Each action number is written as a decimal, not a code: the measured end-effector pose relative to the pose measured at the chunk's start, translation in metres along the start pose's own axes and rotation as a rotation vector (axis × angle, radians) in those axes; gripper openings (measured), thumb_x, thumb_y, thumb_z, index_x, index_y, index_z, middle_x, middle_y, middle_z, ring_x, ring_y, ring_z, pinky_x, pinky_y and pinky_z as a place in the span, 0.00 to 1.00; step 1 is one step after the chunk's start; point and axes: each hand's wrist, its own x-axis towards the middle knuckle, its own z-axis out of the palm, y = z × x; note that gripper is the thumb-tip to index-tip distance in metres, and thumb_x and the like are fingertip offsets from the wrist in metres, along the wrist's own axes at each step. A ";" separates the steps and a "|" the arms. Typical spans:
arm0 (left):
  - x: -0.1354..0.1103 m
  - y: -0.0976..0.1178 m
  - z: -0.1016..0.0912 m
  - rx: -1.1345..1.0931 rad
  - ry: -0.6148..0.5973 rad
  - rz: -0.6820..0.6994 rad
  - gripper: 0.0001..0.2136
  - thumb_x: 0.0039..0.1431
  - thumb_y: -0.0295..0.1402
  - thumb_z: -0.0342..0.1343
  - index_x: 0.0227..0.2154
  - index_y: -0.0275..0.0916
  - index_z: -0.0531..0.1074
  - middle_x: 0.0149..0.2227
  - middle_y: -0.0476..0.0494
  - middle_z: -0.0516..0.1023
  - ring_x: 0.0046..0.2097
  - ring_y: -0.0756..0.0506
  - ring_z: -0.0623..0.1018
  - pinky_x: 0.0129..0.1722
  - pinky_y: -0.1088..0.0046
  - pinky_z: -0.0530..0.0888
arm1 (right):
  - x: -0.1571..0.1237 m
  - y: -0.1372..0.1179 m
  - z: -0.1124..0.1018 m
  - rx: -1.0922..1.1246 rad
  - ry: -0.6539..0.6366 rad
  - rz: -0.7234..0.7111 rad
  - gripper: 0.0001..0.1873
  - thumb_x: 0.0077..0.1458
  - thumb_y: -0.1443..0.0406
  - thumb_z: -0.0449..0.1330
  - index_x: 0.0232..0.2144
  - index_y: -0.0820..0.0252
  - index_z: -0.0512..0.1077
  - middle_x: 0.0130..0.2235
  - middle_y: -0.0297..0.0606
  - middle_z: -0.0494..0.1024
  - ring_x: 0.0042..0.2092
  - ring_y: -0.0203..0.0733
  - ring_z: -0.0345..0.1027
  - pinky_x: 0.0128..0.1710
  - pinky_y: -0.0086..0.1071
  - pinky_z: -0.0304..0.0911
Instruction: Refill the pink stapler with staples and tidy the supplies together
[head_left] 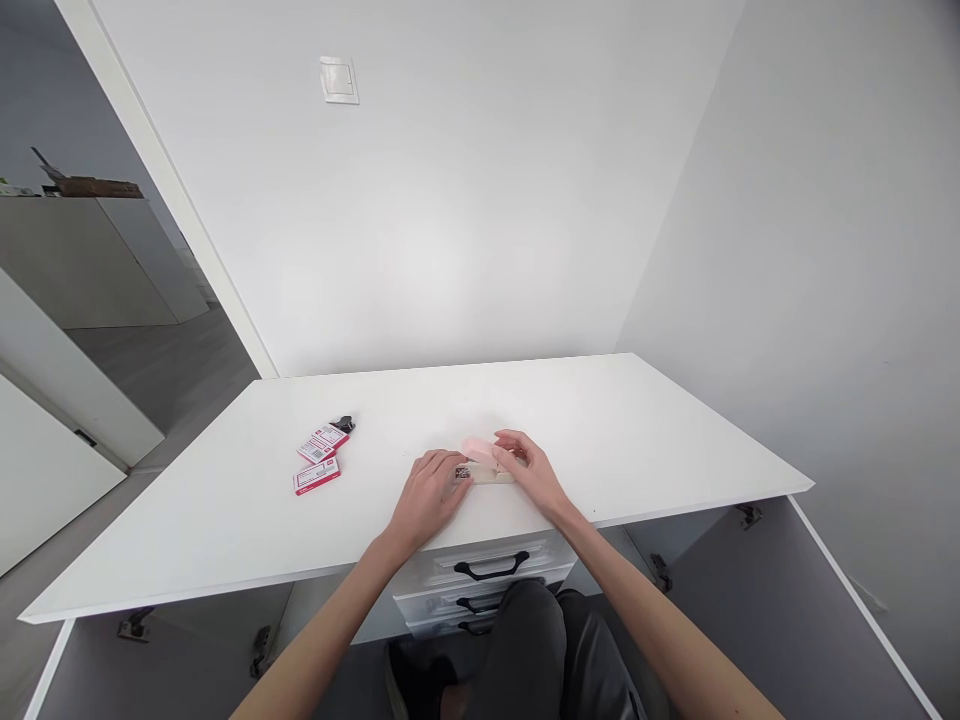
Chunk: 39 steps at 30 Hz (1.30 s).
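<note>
A flat cream-coloured piece [486, 475] with a black-and-white square code at its left end rests on the white tabletop. My left hand [427, 497] closes its fingers and thumb around that left end. Just above the cream piece is a thin, pale pink piece [478, 450], tilted, its exact kind unclear. Thumb and fingers of my right hand [529, 474] pinch the pink piece at its right side. The right part of the cream piece is partly covered by that hand.
Red-and-white small packets [316, 475] and a black clip-like object [345, 424] lie at left on the white tabletop [600, 430]. Below are drawers with black handles [492, 567] and open cabinet doors [832, 600]. A wall stands behind, with a doorway at left.
</note>
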 end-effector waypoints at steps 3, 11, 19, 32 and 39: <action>0.001 0.000 0.002 -0.008 0.046 -0.010 0.12 0.71 0.36 0.54 0.55 0.44 0.68 0.53 0.41 0.78 0.55 0.39 0.76 0.55 0.55 0.73 | 0.000 0.003 0.002 -0.059 -0.057 -0.038 0.24 0.55 0.49 0.68 0.50 0.52 0.77 0.51 0.42 0.80 0.53 0.51 0.72 0.55 0.44 0.65; 0.004 0.002 0.006 0.018 0.089 0.068 0.08 0.74 0.36 0.49 0.51 0.43 0.68 0.50 0.43 0.80 0.52 0.41 0.78 0.52 0.58 0.74 | -0.001 0.005 0.001 -0.111 -0.176 -0.090 0.20 0.61 0.49 0.63 0.50 0.52 0.77 0.48 0.38 0.80 0.50 0.49 0.71 0.51 0.40 0.64; 0.006 0.005 0.013 0.104 -0.028 0.124 0.10 0.74 0.36 0.49 0.51 0.42 0.70 0.51 0.41 0.81 0.52 0.39 0.79 0.50 0.56 0.74 | -0.002 -0.005 -0.002 -0.014 -0.141 -0.071 0.22 0.63 0.46 0.60 0.50 0.54 0.74 0.44 0.37 0.79 0.46 0.46 0.70 0.48 0.37 0.64; 0.012 0.017 0.024 0.034 -0.066 0.222 0.13 0.73 0.33 0.48 0.54 0.44 0.73 0.54 0.41 0.79 0.56 0.40 0.78 0.55 0.55 0.74 | -0.002 -0.007 -0.004 0.089 -0.075 -0.009 0.26 0.58 0.43 0.64 0.50 0.52 0.74 0.49 0.39 0.80 0.53 0.49 0.72 0.54 0.40 0.66; 0.012 0.018 0.022 0.046 -0.038 0.203 0.12 0.73 0.32 0.47 0.53 0.44 0.72 0.52 0.41 0.80 0.53 0.40 0.78 0.52 0.56 0.74 | -0.004 -0.011 -0.005 0.113 -0.074 0.018 0.25 0.56 0.46 0.67 0.49 0.54 0.76 0.49 0.39 0.80 0.50 0.48 0.72 0.52 0.39 0.66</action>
